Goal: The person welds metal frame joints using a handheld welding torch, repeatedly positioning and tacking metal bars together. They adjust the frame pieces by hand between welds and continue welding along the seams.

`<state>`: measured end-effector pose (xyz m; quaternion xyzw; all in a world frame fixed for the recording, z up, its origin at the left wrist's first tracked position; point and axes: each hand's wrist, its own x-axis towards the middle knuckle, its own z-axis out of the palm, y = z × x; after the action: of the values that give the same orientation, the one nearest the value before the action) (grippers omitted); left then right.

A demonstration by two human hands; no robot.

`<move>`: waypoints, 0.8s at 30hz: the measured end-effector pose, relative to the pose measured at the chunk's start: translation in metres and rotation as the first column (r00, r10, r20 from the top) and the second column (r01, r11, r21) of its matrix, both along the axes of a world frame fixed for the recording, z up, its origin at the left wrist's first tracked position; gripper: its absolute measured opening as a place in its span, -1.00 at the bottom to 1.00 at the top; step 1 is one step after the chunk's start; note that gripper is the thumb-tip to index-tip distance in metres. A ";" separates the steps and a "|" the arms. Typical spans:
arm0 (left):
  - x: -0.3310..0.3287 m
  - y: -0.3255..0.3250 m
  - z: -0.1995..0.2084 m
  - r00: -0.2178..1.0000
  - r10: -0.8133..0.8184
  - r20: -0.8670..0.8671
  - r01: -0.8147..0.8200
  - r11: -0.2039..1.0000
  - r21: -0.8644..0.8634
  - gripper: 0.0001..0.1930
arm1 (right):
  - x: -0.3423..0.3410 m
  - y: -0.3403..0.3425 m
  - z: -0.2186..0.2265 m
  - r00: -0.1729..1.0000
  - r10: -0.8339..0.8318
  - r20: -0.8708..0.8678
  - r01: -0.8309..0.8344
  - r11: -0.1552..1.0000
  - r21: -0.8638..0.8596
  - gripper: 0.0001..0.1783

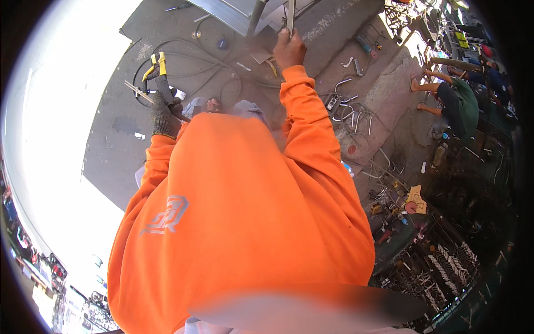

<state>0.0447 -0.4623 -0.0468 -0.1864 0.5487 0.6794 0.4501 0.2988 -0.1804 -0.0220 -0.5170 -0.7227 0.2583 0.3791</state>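
Gripping yellow-handled welding tongs (pixel 157 75), gloved left hand (pixel 163 115) fingers wrap tight; bare right hand (pixel 289 49) fingers clasp a thin metal bar (pixel 291 15).

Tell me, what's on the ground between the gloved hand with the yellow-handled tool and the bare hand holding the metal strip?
Dark cables looping over grey concrete, seen in the head view.

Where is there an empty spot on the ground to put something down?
Bare dark pavement lies left of the gloved left hand, toward the bright sunlit patch. Crowded: looping cables between the hands, and metal scraps and tools right of the right hand.
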 end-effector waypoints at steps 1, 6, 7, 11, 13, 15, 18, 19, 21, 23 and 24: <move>0.003 0.001 0.004 0.999 -0.025 -0.033 0.026 0.999 0.037 -0.67 | -0.001 -0.001 -0.004 1.000 0.015 0.027 -0.016 0.999 0.038 -0.65; 0.016 0.008 0.025 0.984 -0.121 -0.128 0.121 0.993 -0.001 -0.52 | -0.008 -0.007 -0.023 0.993 -0.012 -0.118 0.006 0.999 -0.051 -0.63; 0.018 0.009 0.031 0.979 -0.154 -0.135 0.156 0.988 0.006 -0.45 | -0.010 -0.008 -0.024 0.989 -0.039 -0.141 0.035 0.999 -0.030 -0.64; 0.024 0.015 0.053 0.966 -0.193 -0.170 0.196 0.981 0.000 -0.49 | -0.026 -0.016 -0.013 0.963 -0.117 -0.245 0.093 0.990 -0.108 -0.63; 0.025 0.014 0.066 0.818 -0.385 -0.427 0.378 0.920 -0.106 -0.52 | -0.041 -0.032 0.002 0.841 -0.251 -0.479 0.162 0.962 -0.220 -0.60; 0.027 0.010 0.075 0.939 -0.279 -0.202 0.278 0.960 -0.037 -0.55 | -0.057 -0.048 0.017 0.543 -0.462 -0.701 0.064 0.855 -0.514 -0.61; 0.021 0.001 0.082 0.928 -0.316 -0.199 0.297 0.947 -0.118 -0.59 | -0.083 -0.059 0.033 0.132 -0.706 -0.696 -0.204 0.668 -0.716 -0.65; 0.019 -0.001 0.081 0.921 -0.330 -0.209 0.314 0.944 -0.104 -0.59 | -0.090 -0.058 0.034 0.115 -0.706 -0.699 -0.260 0.658 -0.707 -0.64; 0.013 -0.004 0.078 0.525 -0.636 -0.566 0.512 0.767 -0.387 -0.60 | -0.100 -0.052 0.034 0.086 -0.705 -0.704 -0.365 0.636 -0.680 -0.63; 0.007 -0.004 0.076 0.531 -0.652 -0.542 0.520 0.755 -0.399 -0.62 | -0.106 -0.047 0.031 -0.014 -0.750 -0.661 -0.393 0.612 -0.686 -0.61; 0.004 -0.003 0.077 0.613 -0.613 -0.498 0.509 0.789 -0.344 -0.63 | -0.107 -0.045 0.029 -0.103 -0.773 -0.625 -0.374 0.613 -0.696 -0.60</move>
<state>0.0488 -0.4650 0.0297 0.1772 0.7450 0.4773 0.4309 0.1914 -0.2254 0.0075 -0.3776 0.0830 0.7286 0.5654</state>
